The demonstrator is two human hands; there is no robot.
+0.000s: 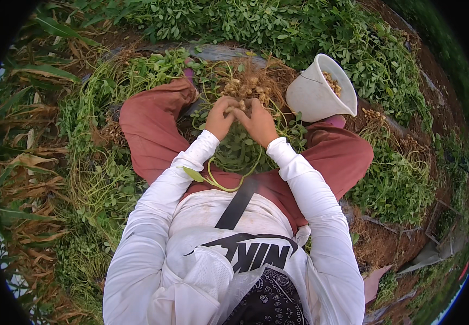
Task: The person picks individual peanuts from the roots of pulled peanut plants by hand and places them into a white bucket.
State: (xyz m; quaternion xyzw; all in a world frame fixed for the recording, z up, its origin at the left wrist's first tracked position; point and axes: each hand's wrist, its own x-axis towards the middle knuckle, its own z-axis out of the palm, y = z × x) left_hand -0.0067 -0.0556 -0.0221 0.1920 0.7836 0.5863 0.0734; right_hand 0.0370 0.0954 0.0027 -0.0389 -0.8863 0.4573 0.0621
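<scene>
Between my knees lies a bunch of uprooted peanut plants, its brown roots [273, 75] pointing away from me and its green leaves [238, 148] towards my lap. Clusters of peanut pods [255, 87] hang among the roots. My left hand [219, 118] grips pale pods at the near edge of the cluster, fingers curled round them. Close beside it, my right hand [259, 124] has thumb and fingers closed on pods too. The roots and pods partly hide the fingertips. One bent stem [228, 189] with a leaf rises over my lap.
A white plastic bucket [311, 95] leans at the front right, with picked peanuts [332, 84] inside. Pulled peanut plants [397, 183] lie to the right, more [96, 183] to the left. Dry corn plants [35, 178] border the left. Plastic mulch film [226, 52] crosses the soil ahead.
</scene>
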